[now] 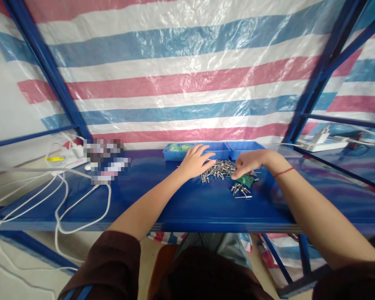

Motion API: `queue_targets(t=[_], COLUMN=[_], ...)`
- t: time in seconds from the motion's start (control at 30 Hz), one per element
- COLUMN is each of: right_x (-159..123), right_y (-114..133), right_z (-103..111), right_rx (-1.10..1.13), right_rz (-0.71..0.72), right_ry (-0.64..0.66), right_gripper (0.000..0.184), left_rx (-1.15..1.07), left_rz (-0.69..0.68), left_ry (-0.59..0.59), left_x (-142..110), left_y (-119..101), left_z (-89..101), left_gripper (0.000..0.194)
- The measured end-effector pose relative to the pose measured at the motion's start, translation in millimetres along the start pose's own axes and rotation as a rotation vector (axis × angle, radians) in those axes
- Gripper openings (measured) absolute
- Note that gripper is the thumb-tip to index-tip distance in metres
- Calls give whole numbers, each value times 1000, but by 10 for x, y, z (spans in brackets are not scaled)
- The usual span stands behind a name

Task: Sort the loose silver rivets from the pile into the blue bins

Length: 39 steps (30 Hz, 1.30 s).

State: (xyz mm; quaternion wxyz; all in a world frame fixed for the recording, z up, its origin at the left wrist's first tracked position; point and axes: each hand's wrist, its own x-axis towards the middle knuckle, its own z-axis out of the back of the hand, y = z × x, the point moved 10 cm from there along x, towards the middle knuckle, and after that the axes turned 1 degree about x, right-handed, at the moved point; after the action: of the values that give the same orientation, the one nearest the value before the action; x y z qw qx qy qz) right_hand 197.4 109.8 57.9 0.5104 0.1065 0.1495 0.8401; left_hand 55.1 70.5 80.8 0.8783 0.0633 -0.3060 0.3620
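My left hand (196,160) reaches over the left side of a pile of loose metal pins that look like rivets (220,170). Its fingers are spread, with nothing visible in them. Over the pile's right side, my right hand (251,161) is closed, its fingers curled and bent downward. Just beneath it lies a small green packet (246,180), partly covered by the hand; whether the fingers grip it or some rivets is hidden. In front of the packet is a smaller group of rivets (240,189), one lying apart toward me.
Blue open bins (214,150) stand behind the pile; the left one holds green packets (178,147). White cables (62,208) and a power strip (68,160) occupy the left. Another white strip (325,142) is at right. Blue posts (312,91) frame the blue tabletop (190,210).
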Motion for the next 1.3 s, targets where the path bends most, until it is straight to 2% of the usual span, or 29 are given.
queue_targets(t=[0.03, 0.1, 0.17, 0.37, 0.43, 0.53, 0.63, 0.7, 0.77, 0.83, 0.93, 1.0, 1.07, 1.13, 1.2, 1.3], right_x=[-5, -29, -46, -116, -147, -188, -199, -182, -154, -121, -80, -81, -133, -235, -348, -437], right_y=[40, 99, 163, 201, 210, 306, 400, 455, 510, 562, 588, 575, 585, 669, 806, 968], right_z=[-137, -272, -249, 144, 239, 327, 340, 304, 248, 188, 154, 200, 303, 416, 482, 465], right_rx=[-38, -129, -190, -175, -131, 76, 316, 436, 522, 570, 530, 475, 412, 321, 224, 98], right_rz=[-13, -71, -116, -111, -52, 78, 130, 138, 156, 192, 227, 233, 258, 340, 464, 609], right_ry=[108, 224, 215, -53, -103, -160, -203, -224, -235, -237, -289, -382, -515, -647, -735, -766], right_gripper=[52, 48, 44, 28, 22, 21, 24, 25, 23, 22, 21, 19, 14, 8, 6, 11], left_rx=[-34, -102, -166, -186, -221, -357, -624, -848, -1005, -1049, -1021, -1011, -1001, -1012, -1066, -1112], left_rz=[-38, -93, -118, -36, 4, 60, 148, 232, 305, 334, 318, 325, 405, 539, 615, 549], left_ry=[14, 35, 49, 56, 42, 16, 54, 57, 1, -65, -123, -130, -120, -78, 1, 57], left_x=[-2, -13, -25, -29, -26, -18, -7, 0, 7, 15, 32, 41, 35, 2, -24, -11], left_y=[-104, -252, -316, -159, -100, -59, -31, 24, 119, 213, 284, 304, 354, 413, 399, 293], left_z=[-30, -68, -89, -134, -132, -126, -223, -302, -337, -330, -280, -262, -279, -345, -423, -417], left_gripper=[34, 31, 29, 27, 29, 35, 38, 34, 28, 23, 22, 23, 30, 45, 59, 54])
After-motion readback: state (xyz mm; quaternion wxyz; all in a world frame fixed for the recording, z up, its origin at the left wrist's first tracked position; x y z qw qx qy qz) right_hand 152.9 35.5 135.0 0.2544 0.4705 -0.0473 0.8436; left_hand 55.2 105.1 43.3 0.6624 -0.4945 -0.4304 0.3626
